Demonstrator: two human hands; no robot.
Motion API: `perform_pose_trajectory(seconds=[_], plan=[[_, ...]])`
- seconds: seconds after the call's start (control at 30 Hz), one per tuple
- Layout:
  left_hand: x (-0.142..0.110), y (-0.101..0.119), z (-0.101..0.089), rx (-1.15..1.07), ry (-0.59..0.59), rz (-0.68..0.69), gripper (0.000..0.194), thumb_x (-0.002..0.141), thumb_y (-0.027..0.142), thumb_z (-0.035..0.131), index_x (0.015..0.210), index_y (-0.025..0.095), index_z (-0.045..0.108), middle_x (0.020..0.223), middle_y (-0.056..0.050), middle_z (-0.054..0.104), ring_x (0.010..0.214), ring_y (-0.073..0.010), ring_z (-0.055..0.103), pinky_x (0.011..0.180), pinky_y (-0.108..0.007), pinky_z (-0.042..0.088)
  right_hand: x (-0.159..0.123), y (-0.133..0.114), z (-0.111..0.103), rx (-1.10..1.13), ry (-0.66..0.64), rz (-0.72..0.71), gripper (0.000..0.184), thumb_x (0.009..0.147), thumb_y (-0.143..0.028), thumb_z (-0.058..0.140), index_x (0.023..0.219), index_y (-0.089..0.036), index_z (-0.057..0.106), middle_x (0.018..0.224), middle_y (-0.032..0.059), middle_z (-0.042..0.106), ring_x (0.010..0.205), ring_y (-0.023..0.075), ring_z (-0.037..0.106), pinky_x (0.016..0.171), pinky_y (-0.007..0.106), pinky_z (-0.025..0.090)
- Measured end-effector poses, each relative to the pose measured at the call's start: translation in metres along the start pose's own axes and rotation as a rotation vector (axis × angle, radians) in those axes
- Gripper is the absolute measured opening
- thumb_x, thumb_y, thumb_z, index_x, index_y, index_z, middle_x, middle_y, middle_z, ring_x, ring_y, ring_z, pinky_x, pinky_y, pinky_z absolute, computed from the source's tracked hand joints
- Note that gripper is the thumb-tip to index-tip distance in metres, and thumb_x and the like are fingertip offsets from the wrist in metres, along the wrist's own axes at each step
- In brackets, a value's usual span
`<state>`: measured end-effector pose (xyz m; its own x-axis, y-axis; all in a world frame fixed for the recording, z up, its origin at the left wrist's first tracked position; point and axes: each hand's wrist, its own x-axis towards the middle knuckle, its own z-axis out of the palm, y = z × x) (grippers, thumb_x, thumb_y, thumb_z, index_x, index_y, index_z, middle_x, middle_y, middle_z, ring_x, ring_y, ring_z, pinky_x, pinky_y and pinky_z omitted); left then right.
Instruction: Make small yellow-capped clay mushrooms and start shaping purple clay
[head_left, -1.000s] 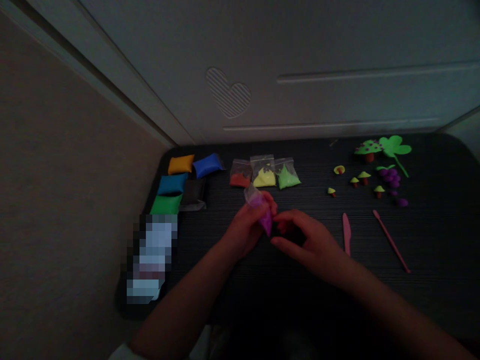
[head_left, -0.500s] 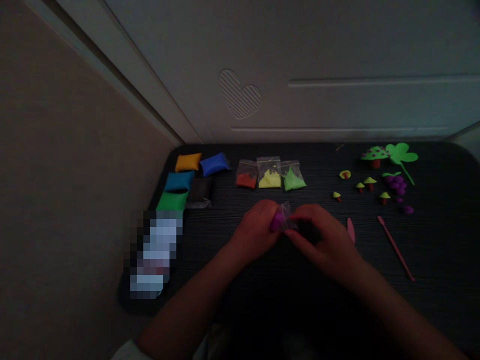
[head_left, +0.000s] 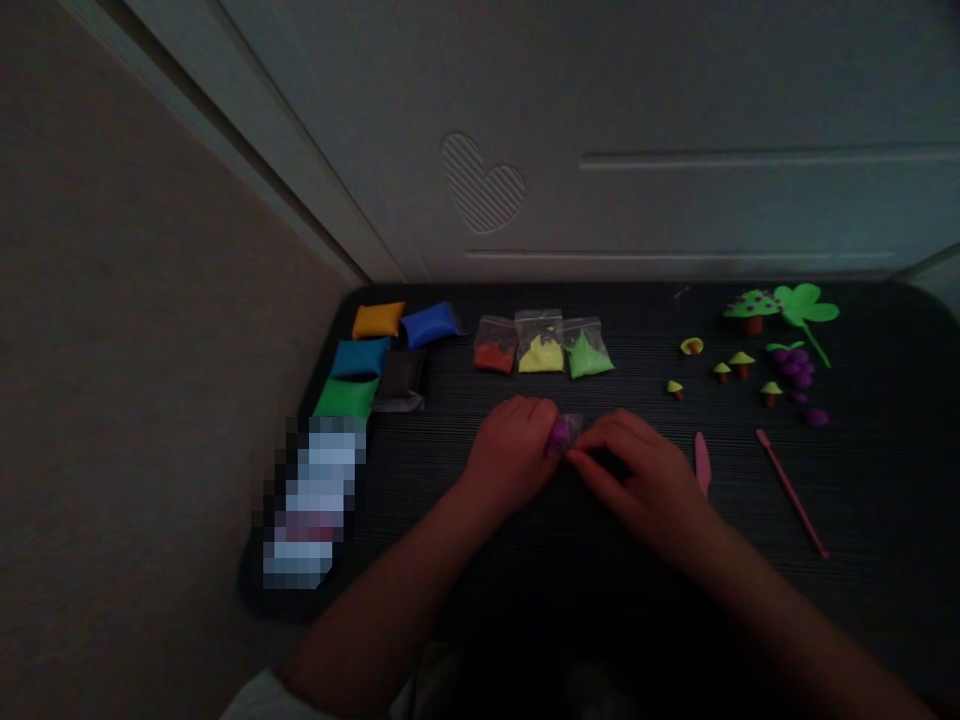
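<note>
My left hand (head_left: 514,445) is closed around a small clear zip bag (head_left: 568,430) with purple clay in it. Just the bag's right end and a bit of purple stick out past the fingers. My right hand (head_left: 634,470) pinches the free edge of this bag between thumb and forefinger. To the right of that hand lie a pink clay knife (head_left: 702,462) and a thin pink modelling stick (head_left: 791,493). Beyond the hands sit three zip bags, holding red clay (head_left: 494,350), yellow clay (head_left: 541,345) and light green clay (head_left: 589,350).
Several small clay mushrooms (head_left: 741,364), a purple grape bunch (head_left: 795,367), a spotted mushroom (head_left: 753,312) and a green clover (head_left: 805,305) stand at the right of the dark table (head_left: 442,550). Coloured packets (head_left: 360,358) and a blurred-out object (head_left: 315,505) lie left. A white panel (head_left: 675,215) rises behind.
My right fingers have drawn together on the bag's edge, and less of the purple shows beside my left hand. The whole view has shifted very slightly.
</note>
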<state>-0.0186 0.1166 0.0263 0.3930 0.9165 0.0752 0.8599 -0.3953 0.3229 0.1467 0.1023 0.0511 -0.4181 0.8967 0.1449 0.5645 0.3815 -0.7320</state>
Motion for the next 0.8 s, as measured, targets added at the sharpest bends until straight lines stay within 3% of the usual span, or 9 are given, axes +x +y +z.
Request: perform_pose_trajectory(seconds=[0.33,0.53,0.67,0.73,0.8], plan=[[0.0,-0.003,0.003,-0.058,0.005,0.085,0.013,0.081,0.023,0.046,0.073,0.018,0.054,0.072,-0.005,0.06,0.072,-0.019,0.055,0.068,-0.032,0.044,0.0,-0.003,0.001,0.08,0.049,-0.017,0.007,0.081,-0.02,0.055,0.081,-0.021,0.061,0.078,0.0022,0.058,0.075,0.015,0.056,0.068,0.029,0.046],[-0.001,-0.005,0.001,-0.183,0.023,0.042,0.016,0.08,0.027,0.048,0.077,0.016,0.06,0.075,-0.006,0.064,0.073,-0.0203,0.058,0.069,-0.033,0.044,-0.002,-0.002,-0.003,0.086,0.094,-0.009,0.01,0.083,-0.022,0.053,0.088,-0.022,0.061,0.081,0.0024,0.057,0.079,0.0159,0.055,0.071,0.03,0.045],[0.0,-0.004,0.0,-0.423,0.098,-0.077,0.012,0.079,0.024,0.049,0.078,0.018,0.059,0.077,-0.003,0.065,0.073,-0.0179,0.059,0.068,-0.03,0.044,-0.003,0.002,0.003,0.239,0.152,0.134,0.024,0.08,-0.029,0.058,0.104,-0.024,0.053,0.087,0.0025,0.056,0.08,0.0161,0.055,0.073,0.033,0.046],[0.0,-0.001,0.0,-0.546,0.074,-0.139,0.01,0.079,0.025,0.05,0.077,0.019,0.057,0.075,0.0,0.063,0.07,-0.0159,0.058,0.064,-0.028,0.044,-0.002,0.004,0.008,0.327,0.122,0.231,0.036,0.076,-0.032,0.063,0.109,-0.023,0.049,0.089,0.0027,0.057,0.079,0.0161,0.056,0.072,0.033,0.047],[-0.001,0.003,-0.001,-0.622,0.021,-0.188,0.009,0.077,0.028,0.054,0.078,0.019,0.054,0.072,0.001,0.06,0.066,-0.015,0.056,0.061,-0.027,0.043,0.0,0.005,0.01,0.339,0.067,0.275,0.033,0.074,-0.032,0.065,0.103,-0.022,0.053,0.087,0.0024,0.057,0.077,0.0157,0.056,0.069,0.031,0.046]])
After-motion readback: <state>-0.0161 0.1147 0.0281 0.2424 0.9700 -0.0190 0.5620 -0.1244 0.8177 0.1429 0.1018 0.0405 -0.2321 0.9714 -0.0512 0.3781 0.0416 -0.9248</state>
